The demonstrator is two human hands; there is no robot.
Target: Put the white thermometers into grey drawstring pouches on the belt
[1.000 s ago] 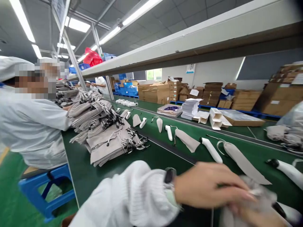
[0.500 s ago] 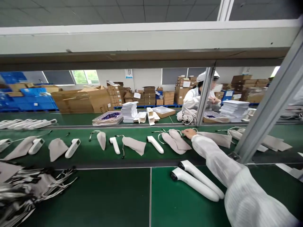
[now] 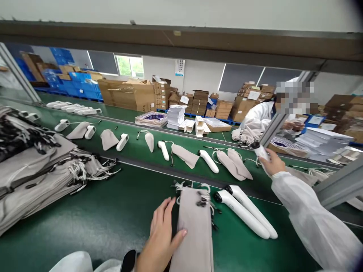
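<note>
1. Pile of grey drawstring pouches (image 3: 36,196), 8–9 o'clock, on green surface (image 3: 119,211).
2. Green belt (image 3: 136,151), from 9 to past 3 o'clock; carries loose row of white devices and single pouches (image 3: 184,155).
3. Left hand (image 3: 160,236), 6–7 o'clock: open, fingers extended, thumb resting on pouch stack, not wrapped round it.
4. Pouch stack (image 3: 195,226), 6 o'clock, on surface; cords at its 12 o'clock end, near end cut off by frame.
5. Two white devices (image 3: 244,215), 4–5 o'clock, side by side on surface, black ends toward 10–11.
6. Right hand (image 3: 275,163), just past 3 o'clock: fingers closed round one held device (image 3: 261,153), black end toward 11, over belt.
</note>
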